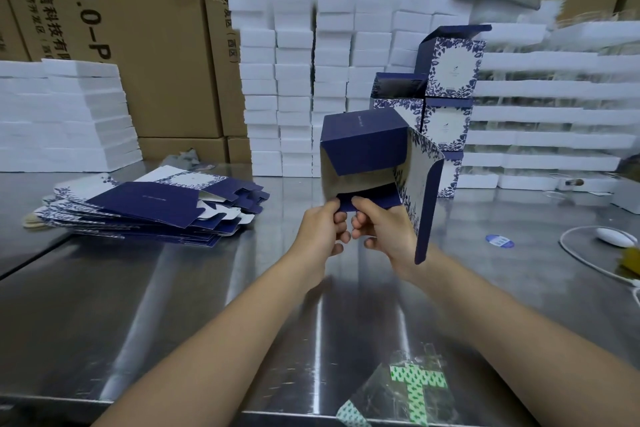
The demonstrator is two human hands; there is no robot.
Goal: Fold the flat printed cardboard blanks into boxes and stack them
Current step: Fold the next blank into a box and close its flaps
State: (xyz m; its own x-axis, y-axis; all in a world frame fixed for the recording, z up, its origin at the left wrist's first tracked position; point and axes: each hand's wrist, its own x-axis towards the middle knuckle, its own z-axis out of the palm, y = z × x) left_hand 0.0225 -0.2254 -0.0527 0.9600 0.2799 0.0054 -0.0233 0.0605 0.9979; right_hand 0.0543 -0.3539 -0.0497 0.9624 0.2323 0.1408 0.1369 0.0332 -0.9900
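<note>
While the half-folded navy cardboard box (363,149) with a white leaf-printed side hangs in the air above the shiny steel table (173,305), both hands meet at its lower edge. The left hand (320,229) pinches the dark bottom flap (384,197) between thumb and curled fingers. The right hand (384,234) grasps the same flap just beside it, thumb on top and fingers curled beneath. The box's open mouth faces the camera, showing a pale inside, and its long printed side panel (426,204) with a navy rounded edge stands open on the right, reaching down past the right wrist. To the left on the table lies a loose, fanned pile of flat navy-and-white printed cardboard blanks (149,208). Behind the held box, several finished blue-and-white boxes (448,80) stand stacked upright, the topmost with its lid raised, close against tall stacks of white foam blocks (294,80). More foam is piled at the far left and right, and large brown shipping cartons (138,28) with black lettering fill the background. On the right of the table sit a round blue sticker (499,241) and a small white object on a white cable (613,236), perhaps a mouse, though it is too blurred to tell. A crumpled clear wrapper with a green pattern (412,388) lies at the near edge
</note>
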